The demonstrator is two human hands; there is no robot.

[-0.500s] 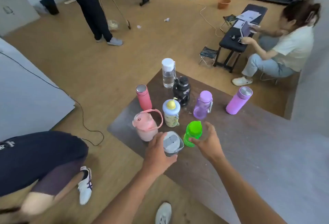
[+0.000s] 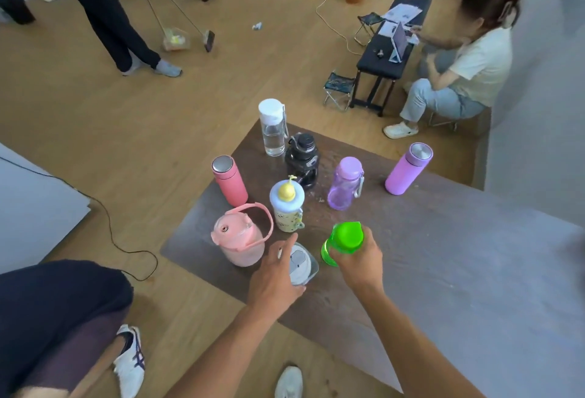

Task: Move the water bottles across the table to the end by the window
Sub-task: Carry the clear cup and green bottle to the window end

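Several bottles stand at the near-left end of a dark table [image 2: 411,271]. My left hand [image 2: 275,274] is wrapped around a grey-lidded clear bottle [image 2: 302,266] near the table's edge. My right hand [image 2: 359,260] grips the green bottle [image 2: 343,239] from its right side. Behind them stand a pink jug with a loop handle [image 2: 237,239], a yellow-topped cup [image 2: 287,206], a coral flask [image 2: 229,181], a black bottle [image 2: 302,160], a clear bottle with a white cap [image 2: 272,127], a translucent purple bottle [image 2: 345,184] and a lilac flask [image 2: 408,168].
A person crouches at the lower left [image 2: 57,318], close to the table corner. Another person sits at the upper right by a black bench [image 2: 389,49]. A third sweeps the wooden floor at the upper left. A black cable [image 2: 126,239] lies on the floor.
My right hand has closed around the green bottle, which it was only reaching for before. My left hand keeps its hold on the grey-lidded bottle.
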